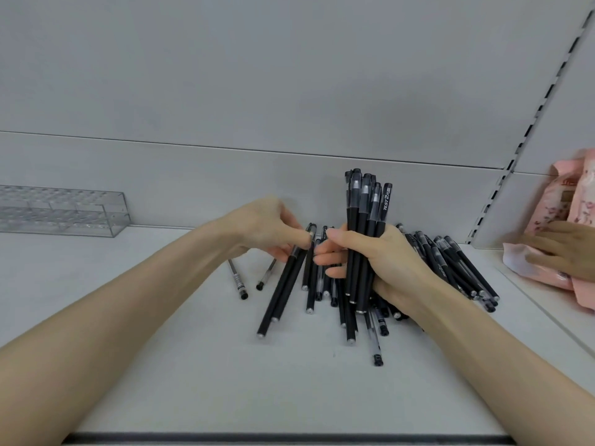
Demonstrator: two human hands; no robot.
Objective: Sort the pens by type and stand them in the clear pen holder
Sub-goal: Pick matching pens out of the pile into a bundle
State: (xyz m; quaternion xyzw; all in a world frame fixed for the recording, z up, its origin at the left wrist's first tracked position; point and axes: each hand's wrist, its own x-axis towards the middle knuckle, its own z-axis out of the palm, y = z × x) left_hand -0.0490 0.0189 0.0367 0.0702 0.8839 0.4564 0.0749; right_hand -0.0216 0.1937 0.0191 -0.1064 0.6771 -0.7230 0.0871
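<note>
My right hand [383, 262] grips an upright bundle of several black capped pens [367, 204] above the white shelf. My left hand [273, 230] pinches the upper end of one black pen [283, 284], which slants down to the shelf beside a second one. A loose pile of black pens [457, 268] lies behind and right of my right hand, and more lie under it. Two clear-barrelled pens [238, 281] lie to the left of the pile. The clear pen holder [64, 210] stands at the far left against the back wall, with no pens in it.
Pink floral packets [566, 220] lie on the adjoining shelf section at the right, with another person's hand [560, 252] resting on them. A slotted upright strip [515, 162] divides the two sections. The shelf's dark front edge [289, 439] runs along the bottom.
</note>
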